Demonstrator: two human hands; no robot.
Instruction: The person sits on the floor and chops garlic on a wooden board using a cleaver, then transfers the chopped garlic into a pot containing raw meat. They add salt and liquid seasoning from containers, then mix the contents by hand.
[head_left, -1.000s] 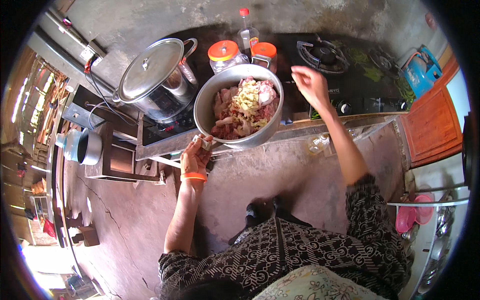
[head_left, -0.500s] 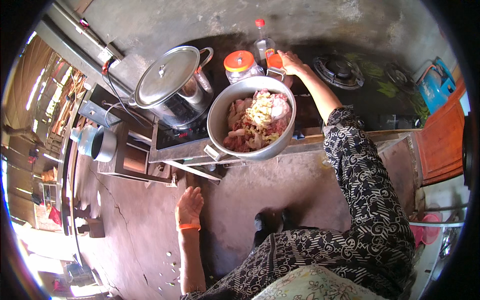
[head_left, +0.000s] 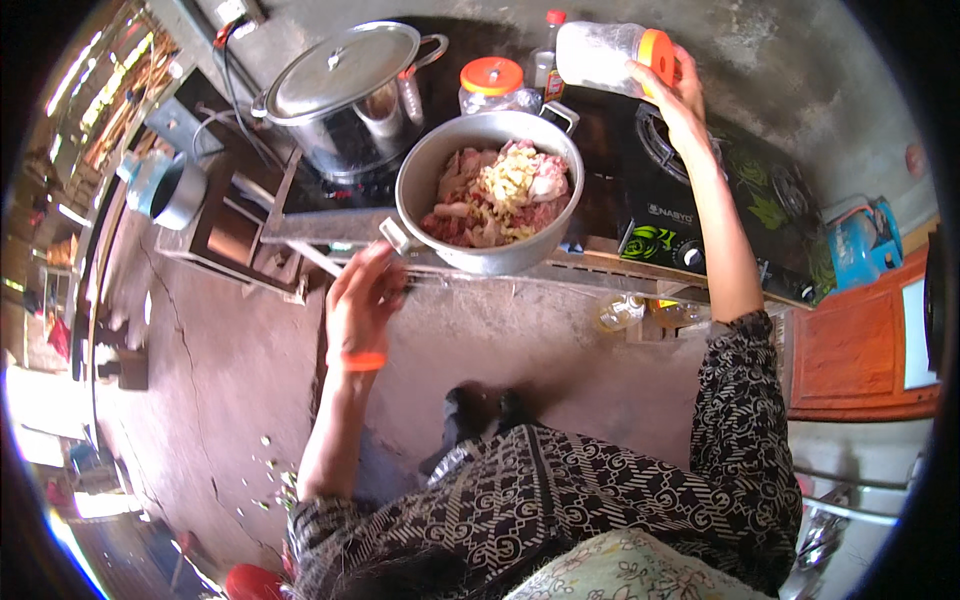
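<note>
Far left from my end: grey saucepan, then tall lidded pot on the counter. My left hand is at the near side, fingers loosely apart and blurred, nothing seen in it; it's just beside the near-left handle of the wide pot, can't tell if touching. Meat and pale chopped bits sit in that pot. Behind it, far side, a squat orange-lidded jar and a red-capped bottle. Right of those, my right hand has the clear jar up in the air, lying sideways, fingers round its orange lid end. Jar walls look stiff and smooth; I'd judge it fairly light, slippery if palms are greasy, glass or plastic unclear. Whitish inside, contents unclear. Lid grip seems risky if the thread's loose; round the body is the safer hold. Below it, black gas stove.
</note>
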